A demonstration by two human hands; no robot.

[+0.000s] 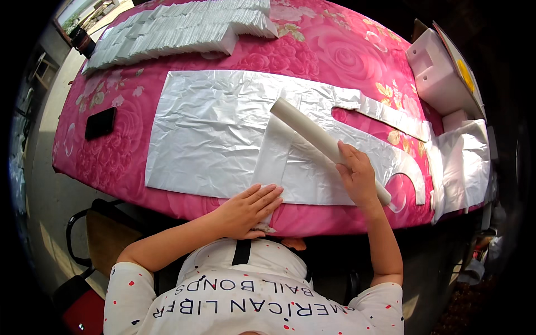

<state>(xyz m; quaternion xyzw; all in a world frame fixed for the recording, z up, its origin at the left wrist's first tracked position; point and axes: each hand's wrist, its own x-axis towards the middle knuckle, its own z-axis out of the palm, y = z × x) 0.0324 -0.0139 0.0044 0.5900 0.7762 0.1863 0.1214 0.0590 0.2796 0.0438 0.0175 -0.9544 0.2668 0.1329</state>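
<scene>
A large white plastic sheet (206,128), shaped like a vest bag with strap-like cut-outs on its right side, lies spread and creased on the table. A smoother white panel (273,159) rests over its middle. My right hand (357,170) is closed around a long pale tube (310,131), which lies slantwise across the plastic, its far end toward the upper left. My left hand (251,209) rests flat at the plastic's near edge, fingers stretched out and touching the panel's near corner. Nothing shows in its grasp.
A pink flowered cloth (346,47) covers the table. Rows of folded white packets (173,30) stand at the far left, with a dark phone-like object (101,123) nearer. At right are a white foam box (438,64) and a pile of white plastic (463,164). A chair (106,234) stands at lower left.
</scene>
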